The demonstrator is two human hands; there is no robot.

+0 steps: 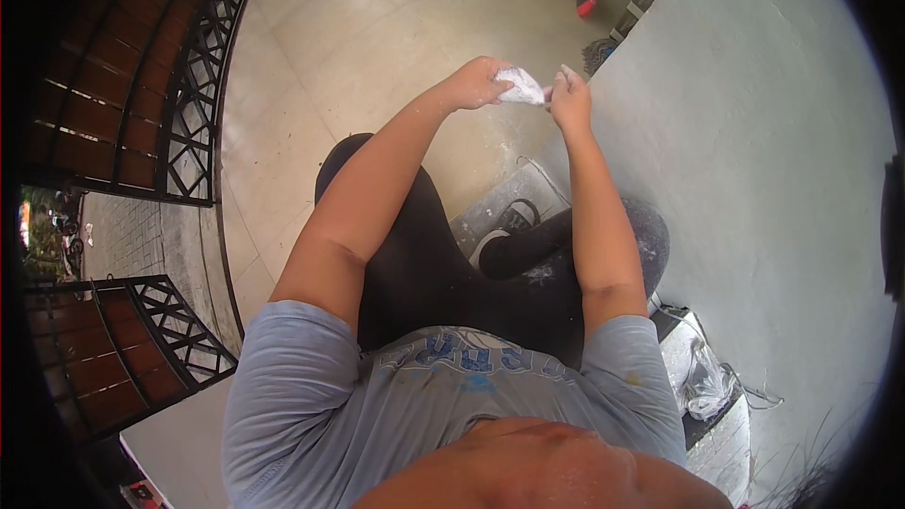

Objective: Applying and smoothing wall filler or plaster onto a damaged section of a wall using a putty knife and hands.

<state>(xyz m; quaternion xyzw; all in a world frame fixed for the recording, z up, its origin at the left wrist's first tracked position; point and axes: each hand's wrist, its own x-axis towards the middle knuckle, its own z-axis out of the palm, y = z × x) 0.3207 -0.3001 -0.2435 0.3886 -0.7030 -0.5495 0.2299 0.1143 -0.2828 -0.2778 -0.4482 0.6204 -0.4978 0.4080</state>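
Observation:
My left hand is closed around a small white lump or crumpled white piece with greyish marks. Its exact kind cannot be made out. At the right end of that piece is my right hand, with its fingers partly curled upward and apart from the thumb. The fingertips look dusted with white. The thumb side comes up close to the white piece, and whether it touches is hard to tell. Both hands are held out over the floor, beyond my knees.
Beige tiles cover the floor. A grey wall rises close on my right. A red-headed brush or broom and a grey mop head lie by steps. Beside me is a crumpled plastic bag; a brown gate stands left.

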